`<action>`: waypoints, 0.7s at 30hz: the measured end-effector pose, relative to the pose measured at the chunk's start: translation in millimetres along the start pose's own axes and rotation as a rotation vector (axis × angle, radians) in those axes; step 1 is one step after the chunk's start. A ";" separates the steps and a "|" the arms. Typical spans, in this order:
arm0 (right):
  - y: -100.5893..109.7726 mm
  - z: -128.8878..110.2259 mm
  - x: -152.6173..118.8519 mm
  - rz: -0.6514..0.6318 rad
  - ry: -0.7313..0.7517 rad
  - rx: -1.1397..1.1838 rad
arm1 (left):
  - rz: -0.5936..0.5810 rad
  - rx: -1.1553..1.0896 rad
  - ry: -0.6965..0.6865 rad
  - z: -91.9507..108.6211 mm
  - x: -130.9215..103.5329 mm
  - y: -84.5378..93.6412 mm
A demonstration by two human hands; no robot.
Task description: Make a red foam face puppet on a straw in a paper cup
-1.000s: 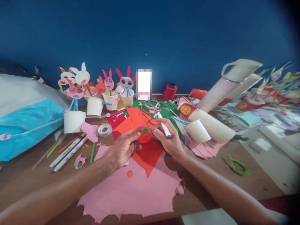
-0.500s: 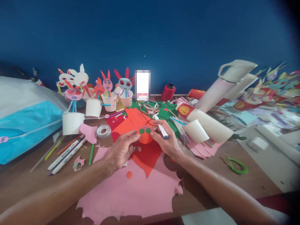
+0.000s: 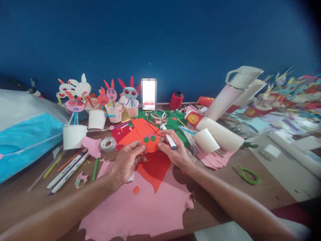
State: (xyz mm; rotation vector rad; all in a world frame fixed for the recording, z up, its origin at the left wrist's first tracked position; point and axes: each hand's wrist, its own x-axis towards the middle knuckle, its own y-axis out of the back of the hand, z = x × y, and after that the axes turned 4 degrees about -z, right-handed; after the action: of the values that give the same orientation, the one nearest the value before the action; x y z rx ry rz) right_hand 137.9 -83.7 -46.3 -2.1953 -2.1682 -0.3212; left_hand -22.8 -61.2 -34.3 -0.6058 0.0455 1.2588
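An orange paper face (image 3: 150,148) with two green dot eyes and blue lash strokes above them is held up over the pink sheet. My left hand (image 3: 127,161) pinches its left edge between thumb and fingers. The opposite edge is gripped by the thumb and fingertips of my right hand (image 3: 177,153). A white marker (image 3: 171,141) with a blue end also lies among the fingers of that hand. Below the face is a pointed piece of red-orange paper (image 3: 155,172), resting on the cut pink sheet (image 3: 140,211).
Paper animal faces on straws stand in white cups (image 3: 74,137) at the back left. Nearby are a tape roll (image 3: 108,144) and several markers (image 3: 65,173). Stacked paper cups (image 3: 215,130) lie at the right, with a green looped cord (image 3: 250,176) beyond. Behind stands a blue wall (image 3: 160,40).
The whole view has shifted, so the scene sits slightly further left and lower. Both hands keep hold of the paper face, which shows a little more of its front. The marker stays in my right hand.
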 end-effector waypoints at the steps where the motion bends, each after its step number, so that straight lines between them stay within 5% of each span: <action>1: -0.3 1.3 -0.2 0.004 0.003 -0.014 | 0.004 0.012 -0.005 1.1 0.0 0.2; 21: -6.8 20.3 -1.1 0.031 0.040 -0.082 | -0.091 0.140 -0.084 4.3 11.8 10.8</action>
State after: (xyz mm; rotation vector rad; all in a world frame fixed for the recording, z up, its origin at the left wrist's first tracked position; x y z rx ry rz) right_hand 133.5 -81.1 -67.2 -2.2407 -2.1350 -0.4563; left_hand -29.8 -47.1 -39.3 -0.4289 0.0356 1.1813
